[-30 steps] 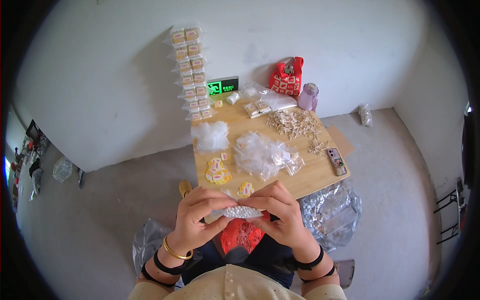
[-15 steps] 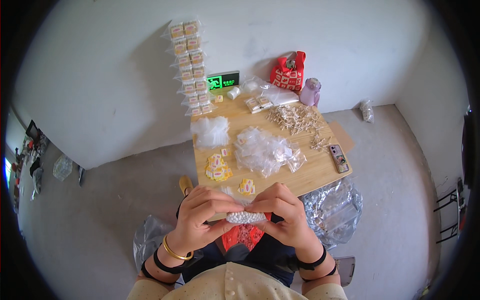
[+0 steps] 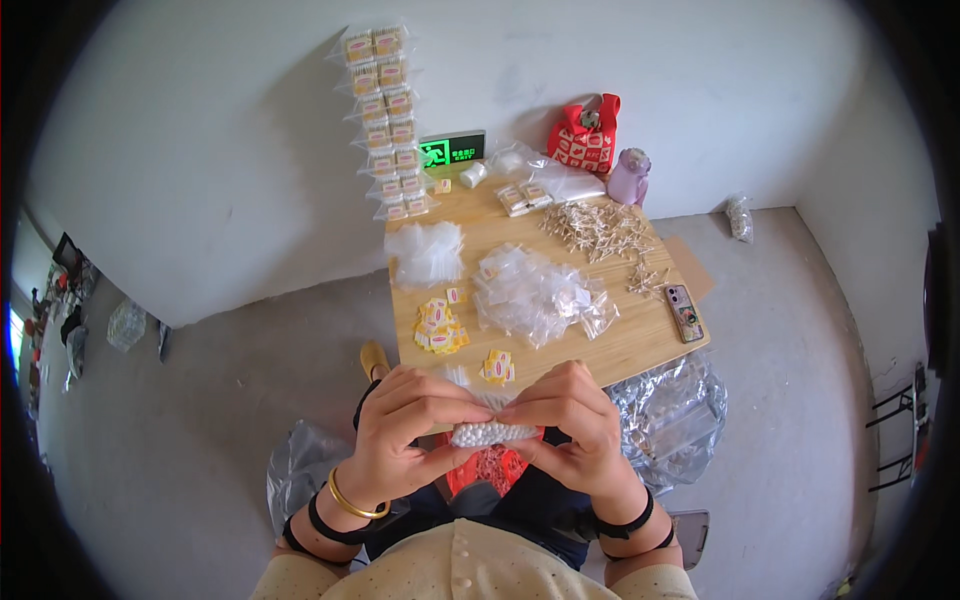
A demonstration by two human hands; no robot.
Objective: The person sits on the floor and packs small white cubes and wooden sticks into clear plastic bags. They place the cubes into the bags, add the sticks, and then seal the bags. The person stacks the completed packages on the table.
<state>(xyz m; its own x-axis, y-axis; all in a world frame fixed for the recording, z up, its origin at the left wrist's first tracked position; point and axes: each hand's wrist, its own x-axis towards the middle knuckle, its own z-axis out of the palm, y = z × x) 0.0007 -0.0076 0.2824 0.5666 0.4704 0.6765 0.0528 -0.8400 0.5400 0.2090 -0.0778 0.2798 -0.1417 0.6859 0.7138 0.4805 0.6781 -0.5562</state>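
Note:
A bundle of cotton swabs [image 3: 492,434] is pinched between my two hands, its packed white tips facing me. My left hand [image 3: 412,428] grips the left end with thumb below and fingers above. On the other end, my right hand [image 3: 572,428] does likewise, its fingertips meeting the left ones over the top. Whether a clear bag wraps the bundle is hard to make out. Just beyond my hands lie small yellow-and-white labels [image 3: 497,367] at the near table edge. A red bag [image 3: 488,470] with small pieces in it shows below the bundle, partly hidden by my hands.
The wooden table [image 3: 630,365] bears clear plastic bags [image 3: 535,295], loose swabs [image 3: 597,232], more labels [image 3: 438,327], a phone [image 3: 685,315] and a purple bottle [image 3: 628,178]. Packed swab bags [image 3: 388,130] stand in a tall stack at the back left. A silvery plastic bag [image 3: 670,425] lies on the floor at right.
Both hands keep hold of the bundle, which has tilted slightly, its right end now a little higher. The table has shifted slightly up and right in view.

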